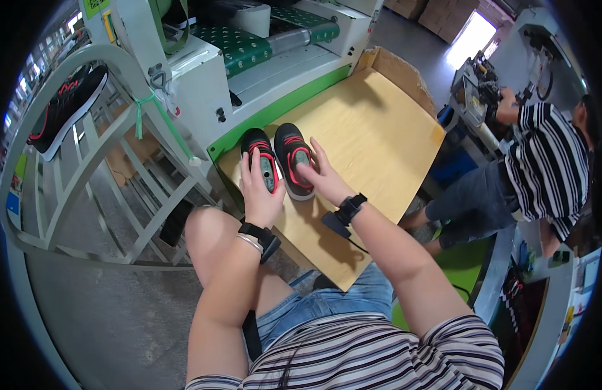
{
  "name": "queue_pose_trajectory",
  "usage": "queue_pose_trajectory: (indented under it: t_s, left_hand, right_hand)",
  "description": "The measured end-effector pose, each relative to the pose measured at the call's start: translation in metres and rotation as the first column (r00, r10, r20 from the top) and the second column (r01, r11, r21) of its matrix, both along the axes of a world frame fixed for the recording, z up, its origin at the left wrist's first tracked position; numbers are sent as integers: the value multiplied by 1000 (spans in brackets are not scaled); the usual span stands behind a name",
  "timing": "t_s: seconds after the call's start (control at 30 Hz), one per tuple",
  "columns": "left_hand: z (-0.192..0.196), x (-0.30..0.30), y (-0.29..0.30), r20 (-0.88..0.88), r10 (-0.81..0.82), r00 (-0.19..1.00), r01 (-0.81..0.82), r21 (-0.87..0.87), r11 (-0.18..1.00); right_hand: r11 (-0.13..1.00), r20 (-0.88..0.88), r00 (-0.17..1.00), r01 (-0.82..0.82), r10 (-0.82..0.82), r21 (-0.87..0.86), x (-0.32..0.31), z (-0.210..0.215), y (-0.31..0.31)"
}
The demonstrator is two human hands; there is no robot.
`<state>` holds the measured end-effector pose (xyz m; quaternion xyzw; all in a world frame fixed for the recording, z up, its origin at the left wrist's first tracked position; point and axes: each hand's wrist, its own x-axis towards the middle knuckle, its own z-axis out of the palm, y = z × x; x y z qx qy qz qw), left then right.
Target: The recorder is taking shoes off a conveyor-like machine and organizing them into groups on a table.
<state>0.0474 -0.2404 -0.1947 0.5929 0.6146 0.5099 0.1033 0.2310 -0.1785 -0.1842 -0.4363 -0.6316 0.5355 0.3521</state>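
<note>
Two black sneakers with red laces and red collar linings stand side by side on the wooden board, toes pointing away from me. My left hand (262,193) is round the heel end of the left sneaker (253,139), fingers along its left side and thumb on its right. At the right sneaker (292,148), my right hand (328,178) has its thumb at the shoe opening and its fingers along the outer side. Greenish insoles show inside both shoes. The left sneaker's heel is largely covered by my palm.
The wooden board (359,123) reaches over my lap, with a cardboard edge (405,77) at its far right. Ahead is a machine with a green conveyor belt (230,51). A metal rack (99,153) at left holds another black sneaker (70,110). A co-worker (541,162) sits at right.
</note>
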Motion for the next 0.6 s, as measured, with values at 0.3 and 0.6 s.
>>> queue_pose_trajectory:
  t_s: [0.3, 0.6]
  left_hand:
    - [34, 39, -26, -61, -394, 917, 398, 198, 896]
    - [-29, 43, 47, -82, -234, 969, 233, -17, 972]
  right_hand:
    - [884, 880, 461, -452, 117, 119, 96, -11, -151]
    - [892, 719, 693, -361, 62, 271, 88, -39, -154]
